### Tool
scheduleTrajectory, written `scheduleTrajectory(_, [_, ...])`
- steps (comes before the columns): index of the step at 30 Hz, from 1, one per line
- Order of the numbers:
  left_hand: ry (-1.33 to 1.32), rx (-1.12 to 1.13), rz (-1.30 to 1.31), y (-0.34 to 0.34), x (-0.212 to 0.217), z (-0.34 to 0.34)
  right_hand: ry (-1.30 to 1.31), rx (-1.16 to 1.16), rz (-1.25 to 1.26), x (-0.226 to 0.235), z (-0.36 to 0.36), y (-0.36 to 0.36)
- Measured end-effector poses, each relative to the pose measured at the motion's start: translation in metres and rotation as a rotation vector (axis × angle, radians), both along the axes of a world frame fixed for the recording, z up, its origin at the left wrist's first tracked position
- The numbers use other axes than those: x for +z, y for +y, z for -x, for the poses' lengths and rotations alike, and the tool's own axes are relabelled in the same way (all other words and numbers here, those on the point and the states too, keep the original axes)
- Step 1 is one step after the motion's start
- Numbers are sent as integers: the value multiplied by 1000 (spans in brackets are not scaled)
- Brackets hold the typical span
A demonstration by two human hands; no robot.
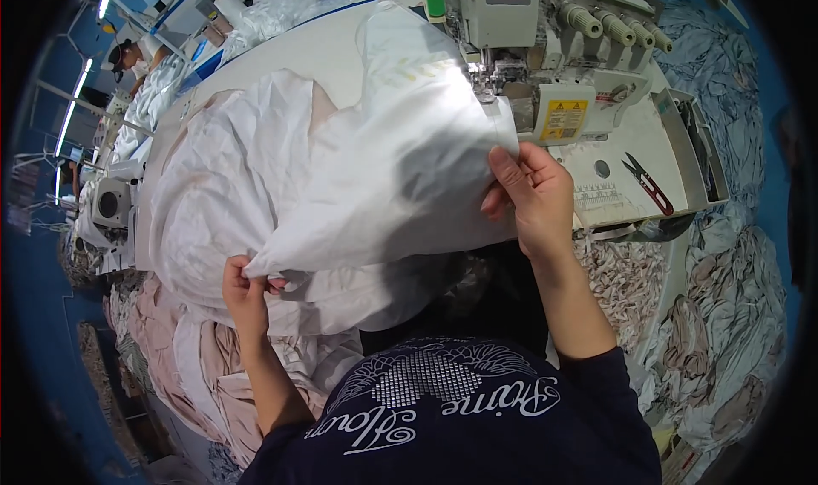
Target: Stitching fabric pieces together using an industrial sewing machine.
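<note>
A large white cloth point(375, 178) spreads over the table, its far right edge running up to the needle area of an overlock sewing machine point(498, 25). At the cloth's right edge, just below the presser foot point(487, 89), my right hand point(532, 187) pinches the fabric between thumb and fingers. My left hand point(247, 289) grips a near corner of the same cloth, lower and to the left. Between my hands the fabric is stretched fairly flat, with a shadow across it. More white fabric lies in loose folds at the left and hangs over the table's near edge.
Red-handled thread snips point(649, 185) lie on the machine's right side plate. Beneath it are fabric trimmings point(626, 302). Heaped cloth point(716, 314) lines the right, and pinkish cloth point(221, 366) hangs lower left. Another person point(136, 57) is at the far left among machines.
</note>
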State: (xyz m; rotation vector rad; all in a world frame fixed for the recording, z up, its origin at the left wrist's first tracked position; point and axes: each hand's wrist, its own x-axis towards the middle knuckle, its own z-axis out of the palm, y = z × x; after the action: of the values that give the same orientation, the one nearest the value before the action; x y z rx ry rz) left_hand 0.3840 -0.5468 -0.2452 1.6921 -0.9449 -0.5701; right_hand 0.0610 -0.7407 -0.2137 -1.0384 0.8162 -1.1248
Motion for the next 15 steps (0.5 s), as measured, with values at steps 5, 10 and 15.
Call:
scheduleTrajectory(5, [204,-149,270,-4,5,3,-28,50,-30,-1,6,-3])
scheduleTrajectory(10, [247,-218,314,-14,22,7,-25,49,-35,1,7,-5])
scheduleTrajectory(15, [259,-290,426,-26,42,16,-20,83,-42,-2,11,-9])
